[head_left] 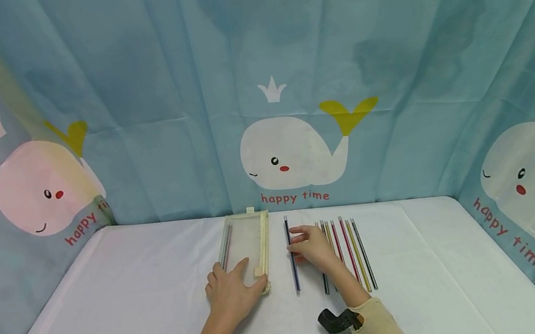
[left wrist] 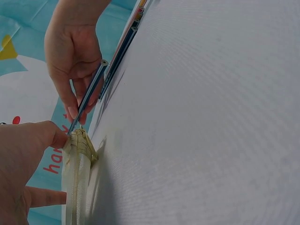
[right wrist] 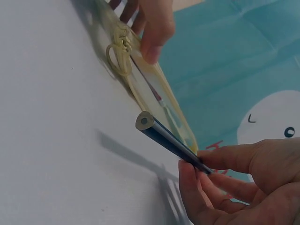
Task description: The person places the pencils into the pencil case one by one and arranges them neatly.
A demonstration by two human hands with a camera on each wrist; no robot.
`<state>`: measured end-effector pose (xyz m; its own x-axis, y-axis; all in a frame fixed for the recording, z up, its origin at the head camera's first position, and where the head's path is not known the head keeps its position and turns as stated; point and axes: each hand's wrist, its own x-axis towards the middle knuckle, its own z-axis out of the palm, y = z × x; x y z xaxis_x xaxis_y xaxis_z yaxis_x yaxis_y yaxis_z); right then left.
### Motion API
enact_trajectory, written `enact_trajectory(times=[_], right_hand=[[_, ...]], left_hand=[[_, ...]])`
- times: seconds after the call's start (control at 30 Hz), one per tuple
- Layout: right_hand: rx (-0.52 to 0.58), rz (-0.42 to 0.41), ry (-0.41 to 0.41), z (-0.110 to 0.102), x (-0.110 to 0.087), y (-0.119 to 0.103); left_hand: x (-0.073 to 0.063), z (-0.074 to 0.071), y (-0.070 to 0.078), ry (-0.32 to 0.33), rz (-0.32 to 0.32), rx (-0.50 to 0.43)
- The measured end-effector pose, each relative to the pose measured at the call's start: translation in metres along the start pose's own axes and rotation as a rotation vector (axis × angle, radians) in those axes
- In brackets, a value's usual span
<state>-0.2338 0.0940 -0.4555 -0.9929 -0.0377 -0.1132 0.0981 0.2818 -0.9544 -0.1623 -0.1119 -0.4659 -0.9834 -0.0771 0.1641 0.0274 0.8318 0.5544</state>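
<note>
A dark blue pencil (head_left: 295,275) is pinched between the thumb and fingers of my right hand (head_left: 312,247), held just right of a cream mesh pencil case (head_left: 264,233). In the right wrist view the pencil's (right wrist: 171,143) flat end faces the camera. My left hand (head_left: 233,292) rests spread over the near end of the case, its thumb at the zipper side near the corner. Inside the case, pencils (head_left: 227,245) show through the mesh along the left side. The zipper pull (right wrist: 118,58) hangs at the near corner.
Several loose pencils (head_left: 364,257) in black, yellow and red lie in a rough row to the right, partly behind my right forearm. A white cloth (head_left: 126,311) covers the table. A blue curtain (head_left: 152,151) with whale prints stands along its back edge.
</note>
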Motion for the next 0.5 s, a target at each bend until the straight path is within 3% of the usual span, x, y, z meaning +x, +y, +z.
enact_trajectory(times=[0.5], right_hand=[[0.001, -0.028, -0.04, 0.011, 0.003, 0.002]], left_hand=[[0.0, 0.002, -0.001, -0.008, -0.009, -0.002]])
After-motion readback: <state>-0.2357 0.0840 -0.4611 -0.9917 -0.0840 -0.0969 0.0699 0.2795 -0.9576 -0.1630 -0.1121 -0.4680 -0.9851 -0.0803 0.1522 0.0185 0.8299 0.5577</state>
